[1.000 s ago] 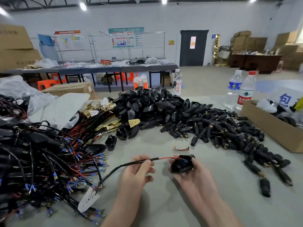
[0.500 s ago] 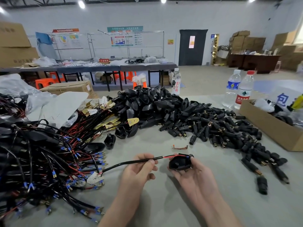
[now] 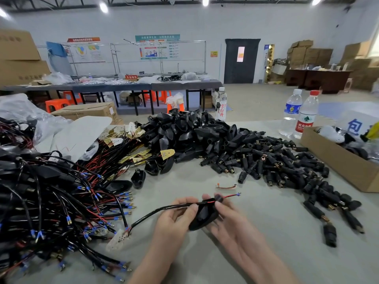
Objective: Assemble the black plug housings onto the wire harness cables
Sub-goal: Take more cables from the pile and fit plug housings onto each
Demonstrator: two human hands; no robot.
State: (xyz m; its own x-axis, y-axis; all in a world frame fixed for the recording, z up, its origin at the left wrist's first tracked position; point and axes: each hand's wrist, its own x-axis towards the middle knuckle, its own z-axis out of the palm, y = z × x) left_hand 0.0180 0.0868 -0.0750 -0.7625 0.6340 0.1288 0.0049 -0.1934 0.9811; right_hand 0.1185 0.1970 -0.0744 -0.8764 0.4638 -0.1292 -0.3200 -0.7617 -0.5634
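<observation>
Head view: at the middle of the surface's (image 3: 266, 253) near edge, the left hand (image 3: 176, 218) has its grip clamped on the cable (image 3: 164, 209) and the right hand (image 3: 231, 222) has its grip on one black housing (image 3: 203, 216). The red wire (image 3: 229, 196) exits its far end, so it is threaded, prob. not seated yet. Big housing heap (image 3: 184, 132) twd the far edge: most work remains.

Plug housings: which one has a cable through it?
The plug housing gripped by the right hand: the cable the left hand pinches enters it, red wire emerging beyond. Piled housings lie loose.
</observation>
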